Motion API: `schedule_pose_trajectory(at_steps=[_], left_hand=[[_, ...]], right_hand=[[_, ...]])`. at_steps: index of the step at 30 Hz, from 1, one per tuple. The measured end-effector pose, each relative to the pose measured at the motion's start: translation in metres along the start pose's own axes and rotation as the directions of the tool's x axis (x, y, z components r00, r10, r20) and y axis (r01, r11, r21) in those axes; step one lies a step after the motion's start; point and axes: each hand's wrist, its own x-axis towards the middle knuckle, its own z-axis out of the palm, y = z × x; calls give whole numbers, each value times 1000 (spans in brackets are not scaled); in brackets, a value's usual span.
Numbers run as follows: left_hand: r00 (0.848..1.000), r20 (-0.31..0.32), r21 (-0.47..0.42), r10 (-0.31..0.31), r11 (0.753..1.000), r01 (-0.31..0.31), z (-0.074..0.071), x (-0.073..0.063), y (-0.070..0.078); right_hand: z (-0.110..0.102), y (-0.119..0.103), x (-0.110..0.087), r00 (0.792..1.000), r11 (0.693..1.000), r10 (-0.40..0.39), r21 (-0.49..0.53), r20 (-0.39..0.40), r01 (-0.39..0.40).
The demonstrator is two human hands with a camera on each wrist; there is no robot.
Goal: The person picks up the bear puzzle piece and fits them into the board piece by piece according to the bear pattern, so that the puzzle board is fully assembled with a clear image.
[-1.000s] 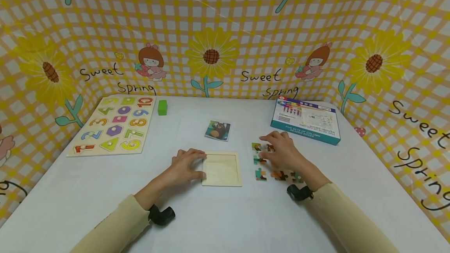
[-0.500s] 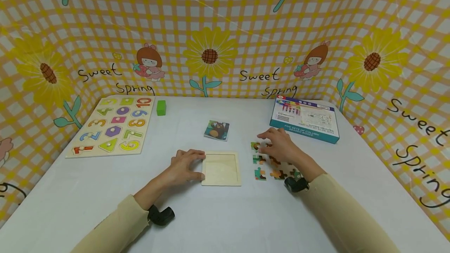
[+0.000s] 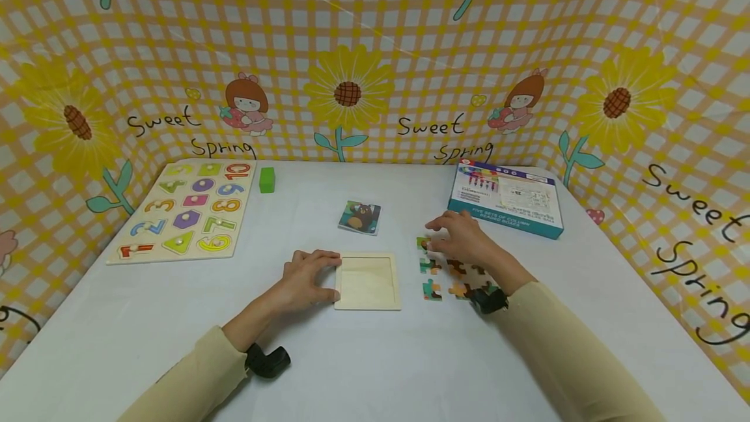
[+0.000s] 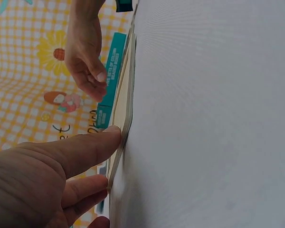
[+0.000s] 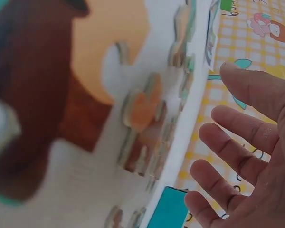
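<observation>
My left hand (image 3: 303, 280) rests at the left side of a square wooden puzzle tray (image 3: 397, 282), the thumb near its front corner and the fingers near the back one. In the left wrist view the thumb (image 4: 92, 148) lies straight against the tray's rim. Over the jigsaw puzzle pieces (image 3: 432, 289) on the right is my right hand (image 3: 463, 238), its fingers apart and holding nothing. Several pieces lie in loose rows, partly hidden under that hand and wrist. Seen from the right wrist, an orange and brown piece (image 5: 141, 111) lies flat on the white cloth, and the fingers (image 5: 228, 142) hang above the table.
A bear picture card (image 3: 359, 217) lies behind the tray. At the back right is a teal-sided box (image 3: 506, 199). A number and shape board (image 3: 181, 210) lies at left, beside a green block (image 3: 267, 180). Patterned cloth rises behind the table.
My right hand has shifted slightly back and left over the pieces, uncovering more of the near rows. The left hand stays at the tray's side.
</observation>
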Motion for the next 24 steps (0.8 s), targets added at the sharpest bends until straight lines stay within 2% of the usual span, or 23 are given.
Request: schedule_pose_trajectory(at_steps=[14, 24], left_hand=[[1000, 0, 0, 4, 1000, -4, 1, -1, -1], [1000, -2, -3, 12, 1000, -12, 0, -1, -1]], right_hand=[[8, 8, 9, 996, 999, 28, 22, 85, -30], [8, 10, 5, 998, 999, 17, 40, 63, -20]])
